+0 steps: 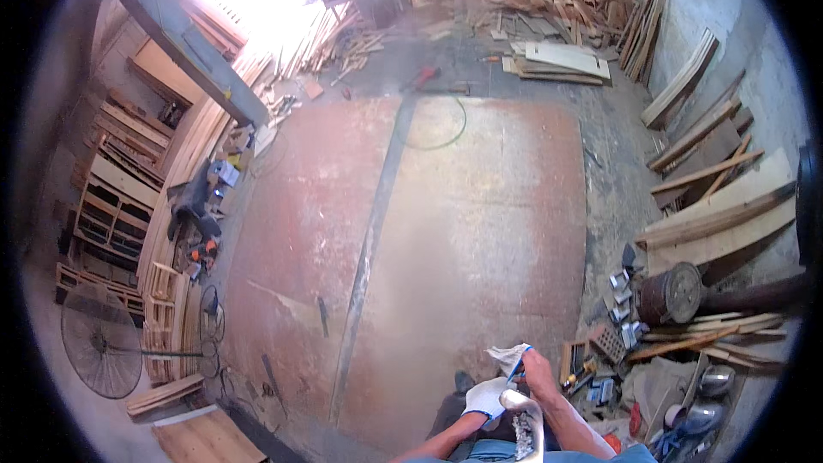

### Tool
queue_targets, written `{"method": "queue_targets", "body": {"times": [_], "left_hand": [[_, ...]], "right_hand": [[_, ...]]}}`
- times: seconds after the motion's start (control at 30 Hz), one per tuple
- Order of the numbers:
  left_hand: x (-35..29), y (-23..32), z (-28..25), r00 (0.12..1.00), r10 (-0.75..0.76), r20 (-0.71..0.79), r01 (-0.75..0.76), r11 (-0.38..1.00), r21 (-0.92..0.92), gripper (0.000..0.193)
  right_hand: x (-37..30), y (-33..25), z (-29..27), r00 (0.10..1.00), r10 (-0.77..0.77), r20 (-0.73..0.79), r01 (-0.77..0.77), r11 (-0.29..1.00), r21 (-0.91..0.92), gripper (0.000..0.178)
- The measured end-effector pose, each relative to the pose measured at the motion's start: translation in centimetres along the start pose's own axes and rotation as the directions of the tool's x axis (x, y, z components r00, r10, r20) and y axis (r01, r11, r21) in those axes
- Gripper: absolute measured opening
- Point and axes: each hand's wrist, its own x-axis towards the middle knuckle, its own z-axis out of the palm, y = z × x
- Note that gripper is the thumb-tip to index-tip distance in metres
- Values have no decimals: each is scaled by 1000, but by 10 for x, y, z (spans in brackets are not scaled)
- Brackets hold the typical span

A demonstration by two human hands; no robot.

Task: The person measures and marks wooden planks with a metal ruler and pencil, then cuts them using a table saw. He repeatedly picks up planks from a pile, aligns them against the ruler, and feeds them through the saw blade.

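Observation:
My left hand (487,398) wears a white work glove with a blue cuff and is held low in front of my body. Just to its right, my bare right hand (537,370) is closed at the blue-edged cuff of a second white work glove (507,355). The fingers of both hands are partly hidden where they meet at this cuff. A pale curved object (521,399) with grey fluffy material beside it covers part of the view below my hands.
A large worn reddish panel (531,231) covers the floor ahead, with a dark tool (323,315) lying on it. A green hose loop (464,124) lies at its far edge. A fan (101,341) stands left; a metal drum (671,293) and leaning boards (729,223) stand right.

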Motion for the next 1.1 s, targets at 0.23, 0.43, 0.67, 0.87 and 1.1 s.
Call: {"method": "queue_targets", "body": {"times": [0.23, 0.43, 0.67, 0.87, 1.1], "left_hand": [[146, 27, -211, 952, 178, -250, -169, 984, 59, 36], [213, 72, -369, 909, -10, -418, 4, 1000, -16, 44], [308, 137, -522, 881, 198, -431, -188, 980, 65, 40], [443, 121, -644, 870, 284, -403, -261, 959, 114, 33], [512, 118, -824, 888, 260, -380, -309, 948, -72, 42]], "right_hand": [[127, -195, 75, 873, -486, -29, 487, 873, 35, 25], [225, -315, 66, 855, -517, 27, 440, 698, -565, 34], [458, -331, 13, 787, -546, 289, 565, 449, -692, 36], [572, -520, 53, 740, -519, 428, 671, 611, -419, 39], [558, -810, 173, 711, -265, 651, 199, 964, 174, 41]]}}
